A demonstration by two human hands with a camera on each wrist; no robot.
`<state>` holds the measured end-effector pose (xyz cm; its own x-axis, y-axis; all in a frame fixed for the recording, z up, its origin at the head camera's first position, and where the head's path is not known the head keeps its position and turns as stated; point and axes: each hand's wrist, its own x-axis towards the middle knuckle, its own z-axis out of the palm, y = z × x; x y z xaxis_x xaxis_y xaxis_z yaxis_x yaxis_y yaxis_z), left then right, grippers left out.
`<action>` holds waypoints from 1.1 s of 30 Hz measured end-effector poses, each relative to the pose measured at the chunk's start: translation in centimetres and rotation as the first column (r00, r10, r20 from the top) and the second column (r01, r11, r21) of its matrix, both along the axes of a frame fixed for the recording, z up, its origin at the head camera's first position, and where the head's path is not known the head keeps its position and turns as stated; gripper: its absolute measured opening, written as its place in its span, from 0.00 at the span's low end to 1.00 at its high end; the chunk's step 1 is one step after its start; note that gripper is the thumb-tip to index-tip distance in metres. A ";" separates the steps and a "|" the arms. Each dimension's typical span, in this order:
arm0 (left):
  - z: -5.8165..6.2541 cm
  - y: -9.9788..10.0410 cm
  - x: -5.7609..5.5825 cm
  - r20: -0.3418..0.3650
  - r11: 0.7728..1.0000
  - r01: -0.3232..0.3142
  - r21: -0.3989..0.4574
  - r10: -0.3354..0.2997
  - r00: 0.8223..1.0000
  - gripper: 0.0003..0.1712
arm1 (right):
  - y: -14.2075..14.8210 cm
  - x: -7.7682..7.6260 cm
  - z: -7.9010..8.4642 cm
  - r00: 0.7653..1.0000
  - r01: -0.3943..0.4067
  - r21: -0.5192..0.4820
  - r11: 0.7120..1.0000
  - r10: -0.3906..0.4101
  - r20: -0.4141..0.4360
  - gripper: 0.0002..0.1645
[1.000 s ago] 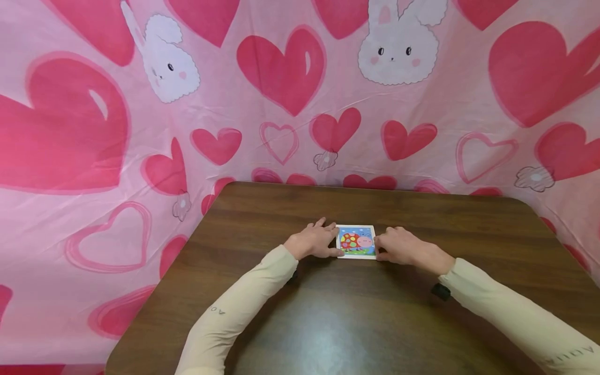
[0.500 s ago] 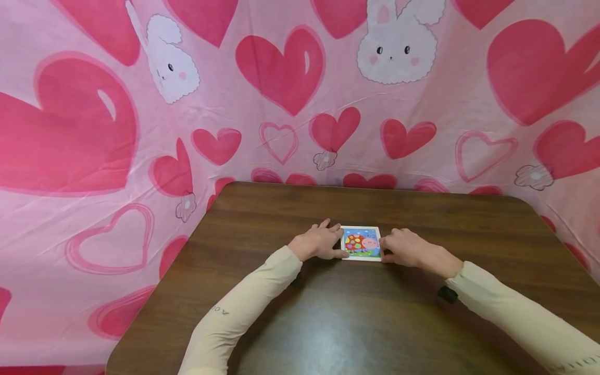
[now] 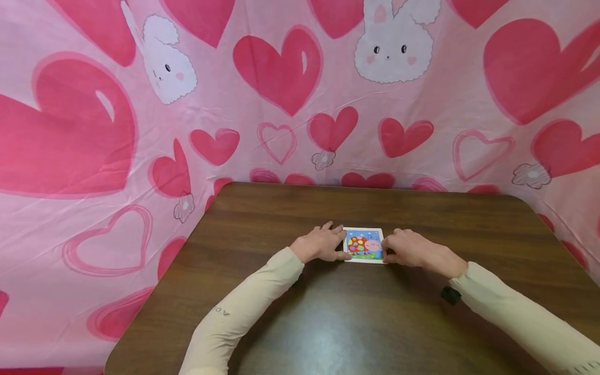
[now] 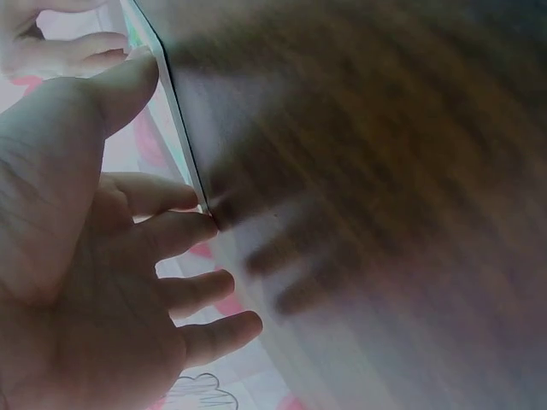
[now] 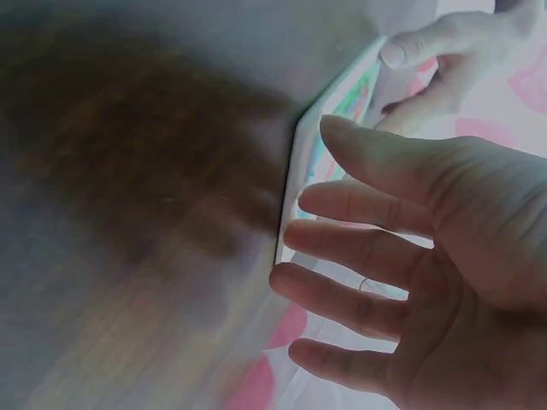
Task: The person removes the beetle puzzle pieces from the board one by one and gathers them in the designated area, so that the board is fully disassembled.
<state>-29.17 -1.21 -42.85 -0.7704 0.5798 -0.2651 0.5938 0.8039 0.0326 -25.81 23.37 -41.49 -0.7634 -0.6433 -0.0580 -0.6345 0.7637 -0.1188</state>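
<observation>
Flat on the brown table lies a small white-bordered ladybug picture [image 3: 363, 245], with a red spotted body, pink face and blue sky. My left hand [image 3: 322, 245] rests at its left side, fingers spread, with thumb and forefinger at the border. From the other side my right hand [image 3: 412, 248] touches the right border with its fingertips. The left wrist view shows the left hand's fingers [image 4: 190, 235] loosely extended, thumb on the picture's edge. In the right wrist view the right hand's fingers [image 5: 359, 248] are likewise extended along the edge.
The dark wooden table [image 3: 300, 312] has rounded corners. Behind it and to the left hangs a pink cloth [image 3: 276, 73] printed with hearts and rabbits. A black strap piece [image 3: 451, 295] sits under the right wrist.
The picture has slid slightly to the right across the table, and both hands have moved along with it, keeping their places at its two sides.
</observation>
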 end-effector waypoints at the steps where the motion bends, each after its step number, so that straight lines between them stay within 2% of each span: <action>1: 0.0 0.0 0.0 -0.002 1.000 -0.002 -0.002 0.002 1.000 0.48 | -0.1 -0.1 0.1 1.000 -0.005 0.001 1.000 0.005 0.005 0.08; 9: 0.0 0.1 -0.2 0.008 1.000 -0.002 0.001 0.002 1.000 0.48 | -0.8 -1.6 1.0 0.997 -0.001 -0.019 1.000 0.002 0.082 0.12; 18: -0.1 0.1 -0.3 0.028 1.000 -0.005 -0.008 0.005 1.000 0.48 | -1.8 -3.0 0.5 0.999 0.011 -0.138 0.990 -0.004 0.050 0.20; 25: -0.4 0.1 -0.5 0.007 1.000 0.001 -0.016 -0.001 1.000 0.49 | -3.0 -4.0 -0.1 1.000 0.004 -0.187 0.982 -0.003 0.006 0.18; 33: -0.4 0.0 -0.6 -0.003 1.000 0.013 -0.013 -0.014 1.000 0.49 | -3.9 -4.7 -0.3 0.998 0.034 -0.203 0.979 -0.024 0.051 0.18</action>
